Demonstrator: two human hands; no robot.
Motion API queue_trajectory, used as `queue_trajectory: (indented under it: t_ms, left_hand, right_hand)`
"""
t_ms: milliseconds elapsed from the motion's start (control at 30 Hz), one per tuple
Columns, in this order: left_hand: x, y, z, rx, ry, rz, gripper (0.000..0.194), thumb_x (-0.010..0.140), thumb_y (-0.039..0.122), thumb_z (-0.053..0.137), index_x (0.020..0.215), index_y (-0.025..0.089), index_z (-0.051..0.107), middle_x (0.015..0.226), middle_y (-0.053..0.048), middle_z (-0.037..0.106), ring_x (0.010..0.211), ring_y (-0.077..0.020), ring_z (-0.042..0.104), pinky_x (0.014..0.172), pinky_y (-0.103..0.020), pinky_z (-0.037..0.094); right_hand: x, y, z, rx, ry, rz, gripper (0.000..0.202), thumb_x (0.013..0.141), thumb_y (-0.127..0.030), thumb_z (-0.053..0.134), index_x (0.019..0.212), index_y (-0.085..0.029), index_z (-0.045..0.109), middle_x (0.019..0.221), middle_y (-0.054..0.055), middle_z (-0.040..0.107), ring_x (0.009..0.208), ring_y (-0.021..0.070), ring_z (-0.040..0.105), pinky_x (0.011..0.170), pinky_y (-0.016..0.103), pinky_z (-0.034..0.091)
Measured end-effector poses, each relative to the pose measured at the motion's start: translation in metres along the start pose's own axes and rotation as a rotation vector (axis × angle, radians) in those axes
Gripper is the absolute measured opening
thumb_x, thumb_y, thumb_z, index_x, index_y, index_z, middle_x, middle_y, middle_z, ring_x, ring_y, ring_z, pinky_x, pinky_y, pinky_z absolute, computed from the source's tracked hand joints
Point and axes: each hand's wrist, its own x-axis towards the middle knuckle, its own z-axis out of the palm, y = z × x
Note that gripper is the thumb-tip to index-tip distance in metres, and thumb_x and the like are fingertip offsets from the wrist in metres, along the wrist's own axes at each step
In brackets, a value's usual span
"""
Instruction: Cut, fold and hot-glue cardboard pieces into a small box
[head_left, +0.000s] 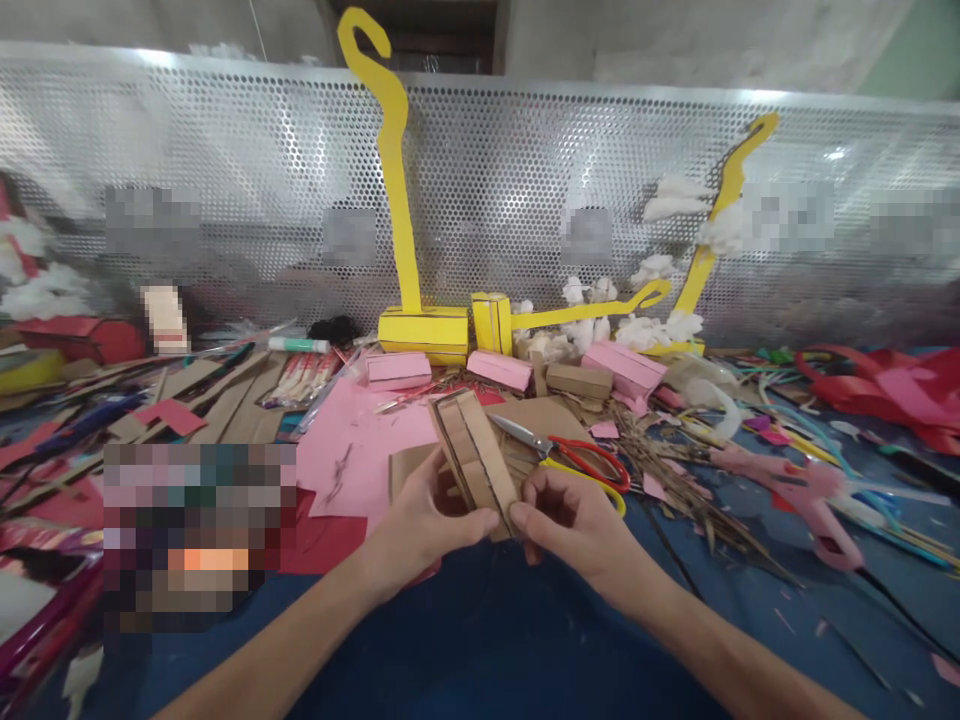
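Observation:
Both my hands hold a small brown cardboard box (474, 440) with dark edges, tilted, above the blue table. My left hand (424, 515) grips its left side and lower face, thumb across the front. At the lower right corner, my right hand (574, 520) pinches the box between thumb and bent fingers. Just behind the right hand lie scissors (589, 462) with red and yellow handles, blades pointing left. Pink paper (360, 440) and red paper (326, 535) spread to the left of my left hand. The box's underside is hidden.
A pink glue gun (814, 500) with a black cord lies right. Pink boxes (397, 371) and yellow boxes (424, 335), one bearing a tall hooked strip (401, 200), stand before a perforated metal panel (495, 190). Cardboard scraps (697, 490) and red ribbon (900, 390) lie right.

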Motion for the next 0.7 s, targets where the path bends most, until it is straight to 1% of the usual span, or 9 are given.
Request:
queue_trajectory:
  t_ms: [67, 167, 333, 500, 700]
  left_hand:
    - [0.0, -0.0003, -0.0001, -0.001, 0.011, -0.011, 0.062, 0.069, 0.025, 0.089, 0.122, 0.021, 0.057, 0.111, -0.009, 0.073, 0.1, -0.0251, 0.071, 0.086, -0.036, 0.057]
    - [0.0001, 0.0001, 0.0, -0.001, 0.022, -0.029, 0.061, 0.068, 0.024, 0.089, 0.119, 0.021, 0.057, 0.112, -0.01, 0.074, 0.1, -0.0256, 0.072, 0.088, -0.037, 0.057]
    - [-0.0002, 0.0021, 0.0018, 0.02, 0.0, -0.046, 0.061, 0.071, 0.023, 0.087, 0.123, 0.021, 0.055, 0.116, -0.01, 0.073, 0.103, -0.0246, 0.071, 0.091, -0.037, 0.056]
    - [0.0009, 0.0033, 0.0006, 0.056, 0.011, -0.039, 0.063, 0.071, 0.026, 0.088, 0.123, 0.02, 0.054, 0.117, -0.011, 0.072, 0.104, -0.0247, 0.07, 0.091, -0.038, 0.056]
    - [-0.0005, 0.0043, -0.0068, 0.109, -0.097, -0.089, 0.059, 0.079, 0.03, 0.082, 0.13, 0.022, 0.055, 0.13, -0.013, 0.067, 0.115, -0.0277, 0.066, 0.093, -0.039, 0.055]
  right_hand:
    - [-0.0002, -0.0001, -0.0002, -0.014, 0.005, 0.013, 0.039, 0.081, -0.05, 0.079, 0.08, -0.02, 0.053, 0.063, -0.005, 0.058, 0.054, 0.0111, 0.057, 0.056, 0.025, 0.045]
    - [-0.0004, 0.0007, -0.0012, -0.043, 0.013, 0.016, 0.039, 0.082, -0.05, 0.078, 0.08, -0.02, 0.054, 0.062, -0.005, 0.059, 0.054, 0.0112, 0.057, 0.056, 0.025, 0.045]
    - [0.0005, 0.0044, -0.003, -0.049, 0.019, 0.025, 0.039, 0.083, -0.051, 0.077, 0.08, -0.02, 0.053, 0.062, -0.006, 0.058, 0.053, 0.0104, 0.057, 0.055, 0.024, 0.045]
    - [0.0014, 0.0046, -0.003, -0.06, 0.008, 0.019, 0.038, 0.086, -0.05, 0.075, 0.079, -0.02, 0.052, 0.062, -0.005, 0.058, 0.053, 0.0102, 0.056, 0.055, 0.024, 0.045]
    - [0.0005, 0.0016, -0.0028, -0.06, -0.03, -0.011, 0.039, 0.091, -0.053, 0.068, 0.077, -0.019, 0.053, 0.064, -0.004, 0.058, 0.053, 0.0098, 0.055, 0.052, 0.023, 0.044]
